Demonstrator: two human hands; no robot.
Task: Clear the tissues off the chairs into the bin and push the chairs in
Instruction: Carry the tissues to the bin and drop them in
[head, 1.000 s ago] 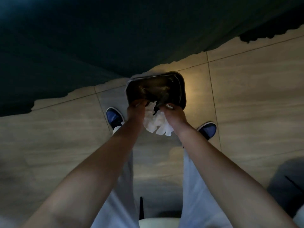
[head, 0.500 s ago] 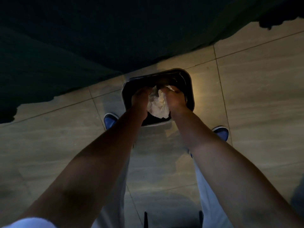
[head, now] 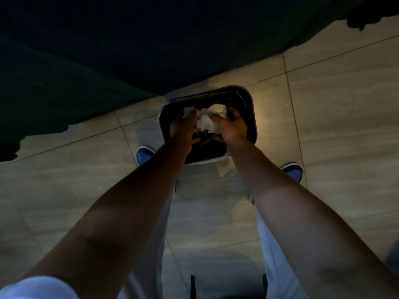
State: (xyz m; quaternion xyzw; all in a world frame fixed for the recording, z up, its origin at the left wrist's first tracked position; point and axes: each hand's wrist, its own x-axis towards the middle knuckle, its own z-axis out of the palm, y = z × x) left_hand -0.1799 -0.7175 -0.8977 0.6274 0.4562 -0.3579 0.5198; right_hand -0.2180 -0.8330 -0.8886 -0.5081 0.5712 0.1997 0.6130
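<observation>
Both your arms reach down over the bin [head: 251,117], a dark rounded box on the tiled floor [head: 334,126] between your blue shoes. Your left hand [head: 183,126] and right hand [head: 230,128] sit inside its rim, each with fingers curled onto the crumpled white tissues [head: 206,120] bunched between them. The wad is within the bin's opening, against the black liner. It's dim here; a dark green cloth [head: 108,50] hangs just beyond the bin.
</observation>
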